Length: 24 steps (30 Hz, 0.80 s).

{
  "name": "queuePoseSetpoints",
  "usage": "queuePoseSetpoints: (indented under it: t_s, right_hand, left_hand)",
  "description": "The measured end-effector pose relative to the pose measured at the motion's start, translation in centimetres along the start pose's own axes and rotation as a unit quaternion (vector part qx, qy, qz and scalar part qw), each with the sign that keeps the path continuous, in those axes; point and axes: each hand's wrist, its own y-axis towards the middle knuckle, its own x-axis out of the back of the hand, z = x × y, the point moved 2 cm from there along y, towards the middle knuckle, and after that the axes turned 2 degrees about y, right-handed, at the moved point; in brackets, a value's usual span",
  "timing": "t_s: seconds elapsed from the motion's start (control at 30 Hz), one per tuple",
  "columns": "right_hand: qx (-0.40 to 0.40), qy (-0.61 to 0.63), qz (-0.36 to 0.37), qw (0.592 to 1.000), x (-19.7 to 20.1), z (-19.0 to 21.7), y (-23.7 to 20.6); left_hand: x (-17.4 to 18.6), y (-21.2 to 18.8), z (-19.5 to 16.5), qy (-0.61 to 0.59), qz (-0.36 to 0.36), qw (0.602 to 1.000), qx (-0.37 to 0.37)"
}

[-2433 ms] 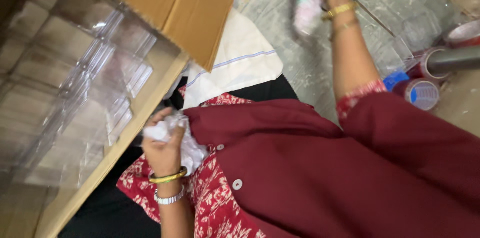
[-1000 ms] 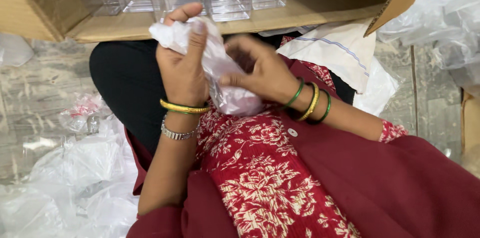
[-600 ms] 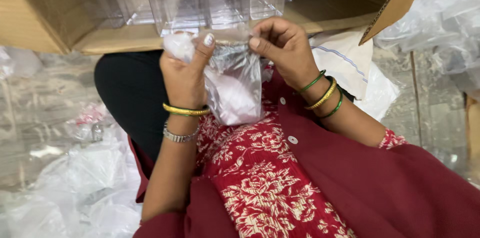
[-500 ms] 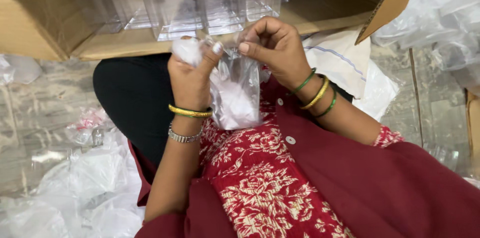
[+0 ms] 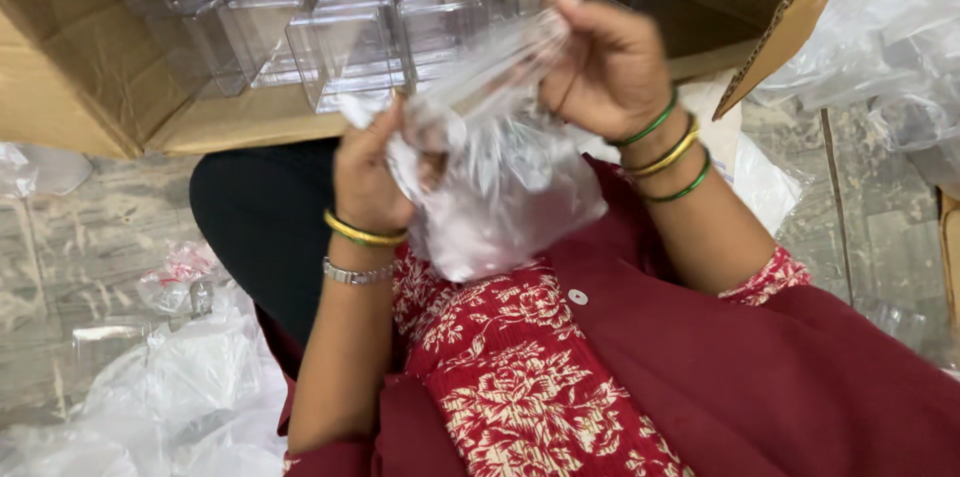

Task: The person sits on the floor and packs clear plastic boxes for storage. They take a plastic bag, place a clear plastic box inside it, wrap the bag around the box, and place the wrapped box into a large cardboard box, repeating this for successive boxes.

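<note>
A clear plastic bag [image 5: 505, 187] with something pale inside is held up over the lap, just in front of an open cardboard carton [image 5: 90, 97] packed with clear plastic boxes [image 5: 350, 47]. The left hand [image 5: 372, 177] is closed on the bag's lower left side, its grip pinching the film together with a scrap of white material; the right hand [image 5: 610, 62] is closed on the bag's upper edge, which is drawn out taut and slanting between the two hands. The picture is blurred at the bag's mouth, so it cannot be told whether the mouth is being twisted or pulled apart.

For the step to go well, the film is best gripped close to the mouth with the fingertips, so that the thin plastic is not stretched or torn. The pull is better kept even between both hands, and the bag's weight left hanging low, so the contents stay at the bottom. The bag is best kept clear of the carton's flap [image 5: 790, 22] and over the lap, where a slip is caught by the red floral garment [image 5: 520, 377].
</note>
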Motion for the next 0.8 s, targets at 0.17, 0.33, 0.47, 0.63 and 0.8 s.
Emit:
queuePoseSetpoints:
  t_s: [0.17,0.33,0.47,0.63,0.8]
  right_hand:
    - [0.185,-0.369,-0.084,0.907,2.8,-0.6,4.0]
    - [0.259,-0.679,-0.085,0.682,7.0,-4.4,8.2]
    - [0.276,-0.648,0.014,0.709,7.3,-4.3,7.4]
    - [0.163,-0.468,-0.101,0.863,5.9,-4.6,4.6]
    - [0.147,-0.309,-0.129,0.931,4.9,-4.7,1.9]
  left_hand:
    - [1.3,3.9,-0.6,0.372,-0.133,0.898,-0.194]
    - [0.4,5.7,-0.1,0.688,-0.224,0.635,-0.271]
    - [0.4,5.7,-0.1,0.704,-0.239,0.623,-0.243]
    - [0.9,5.6,-0.1,0.584,-0.217,0.72,-0.306]
    - [0.3,4.3,0.2,0.4,-0.125,0.851,-0.317]
